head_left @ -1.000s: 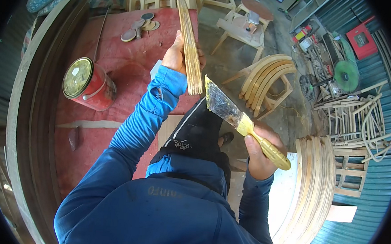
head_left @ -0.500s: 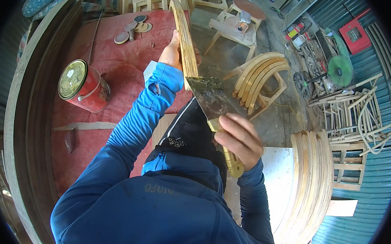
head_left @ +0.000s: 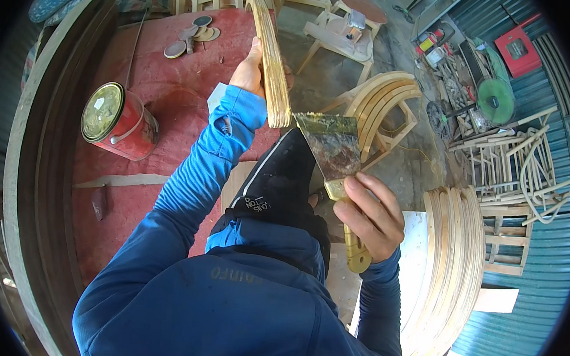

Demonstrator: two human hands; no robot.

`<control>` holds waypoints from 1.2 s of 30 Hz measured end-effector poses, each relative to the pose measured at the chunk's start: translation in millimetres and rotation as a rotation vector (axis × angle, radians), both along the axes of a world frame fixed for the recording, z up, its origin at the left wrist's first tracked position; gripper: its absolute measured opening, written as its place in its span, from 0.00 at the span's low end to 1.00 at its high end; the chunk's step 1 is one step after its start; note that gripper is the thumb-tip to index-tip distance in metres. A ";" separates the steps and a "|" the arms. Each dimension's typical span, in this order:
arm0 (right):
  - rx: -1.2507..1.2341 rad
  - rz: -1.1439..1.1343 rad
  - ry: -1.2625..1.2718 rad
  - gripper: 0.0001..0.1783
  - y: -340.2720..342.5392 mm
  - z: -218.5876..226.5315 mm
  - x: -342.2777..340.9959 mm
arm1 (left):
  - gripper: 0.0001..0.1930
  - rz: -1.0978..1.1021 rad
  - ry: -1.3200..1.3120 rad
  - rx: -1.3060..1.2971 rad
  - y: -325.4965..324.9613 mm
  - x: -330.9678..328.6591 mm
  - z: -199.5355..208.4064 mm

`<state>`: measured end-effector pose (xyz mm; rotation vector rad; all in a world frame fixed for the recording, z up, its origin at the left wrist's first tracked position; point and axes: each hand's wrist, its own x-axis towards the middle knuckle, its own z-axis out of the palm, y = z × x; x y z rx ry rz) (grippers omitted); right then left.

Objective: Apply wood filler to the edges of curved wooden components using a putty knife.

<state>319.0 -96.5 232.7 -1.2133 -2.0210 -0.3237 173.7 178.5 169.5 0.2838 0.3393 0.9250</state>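
My left hand (head_left: 250, 71) is closed around a curved, layered wooden piece (head_left: 273, 66) that stands up over the red surface, its near end pointing toward me. In my right hand (head_left: 373, 216) is a putty knife (head_left: 331, 145) with a wide, smeared blade and a yellowish handle. Putty-like residue lines the blade's far edge. A small gap separates the blade's left corner from the near end of the wooden piece. At the left stands a red can (head_left: 120, 121) with a smeared lid or top.
The red-covered table (head_left: 174, 73) holds sanding-disc-like rounds (head_left: 202, 32) and a dark scrap (head_left: 98, 202). Curved wooden parts (head_left: 387, 106) rest on a frame ahead right; a larger stack (head_left: 453, 253) stands by my right arm. A green fan (head_left: 496, 101) is farther right.
My right hand has moved the putty knife right and slightly nearer to me, so the blade has come off the wooden piece's end. My left hand stays nearly in place.
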 end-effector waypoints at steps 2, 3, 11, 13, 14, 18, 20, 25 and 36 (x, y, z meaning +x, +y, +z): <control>-0.020 -0.026 -0.042 0.17 2.1 3.3 -3.4 | 0.23 0.017 0.070 0.033 -0.4 1.7 -4.3; -0.002 -0.020 -0.065 0.16 4.8 3.6 -5.4 | 0.23 0.014 0.071 0.032 1.0 2.3 -6.3; -0.091 0.054 -0.148 0.15 -3.1 17.0 -12.0 | 0.29 0.003 0.108 -0.006 9.9 3.7 -20.3; -0.071 0.048 -0.121 0.16 -1.1 21.7 -11.3 | 0.29 -0.017 0.087 -0.008 9.2 4.3 -21.4; -0.047 0.044 -0.086 0.16 1.5 23.9 -11.1 | 0.29 -0.017 0.073 0.023 8.9 4.7 -21.3; -0.139 0.052 -0.056 0.17 17.6 35.5 -7.7 | 0.29 0.010 0.130 0.020 4.1 5.5 -21.9; -0.152 0.086 -0.036 0.16 17.7 42.6 -7.8 | 0.28 0.002 0.171 0.057 3.1 3.7 -21.7; -0.281 0.144 0.050 0.15 6.1 46.0 -5.5 | 0.27 0.009 0.167 0.018 4.8 3.2 -20.2; -0.048 0.063 -0.128 0.16 12.2 -1.8 -17.7 | 0.27 -0.033 -0.009 0.032 5.4 1.4 -21.9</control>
